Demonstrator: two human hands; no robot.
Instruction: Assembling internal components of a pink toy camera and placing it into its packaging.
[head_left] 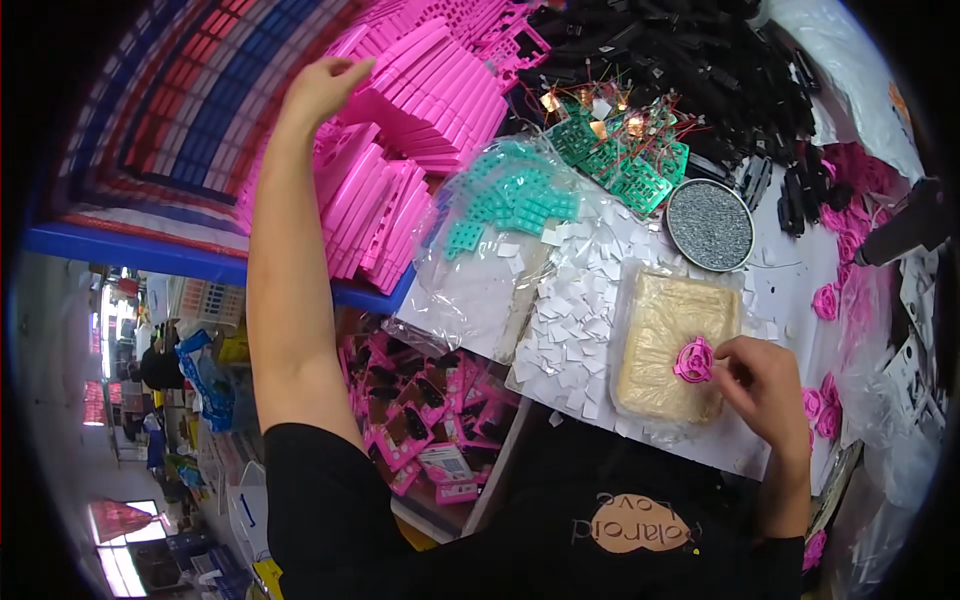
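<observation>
My left hand (325, 88) reaches out to the far left, its fingers bent round the edge of a pink plastic shell (405, 75) in a tightly stacked row; the fingertips are partly hidden. At the right, my right hand (764, 388) has thumb and fingers pinched at the edge of a small round pink plastic part (694, 360). That part is over a tan, film-wrapped slab (665, 315) in a clear tray. More pink shells (375, 205) stand on edge beneath my left forearm.
Teal button pads (515, 190) lie on clear plastic. Beyond are green circuit boards (640, 180) with wires and black parts (670, 55). White paper squares (575, 315) surround a round tin (710, 225) of grey granules. An open drawer (500, 470) holds pink assembled pieces; pink rings (826, 300) lie right.
</observation>
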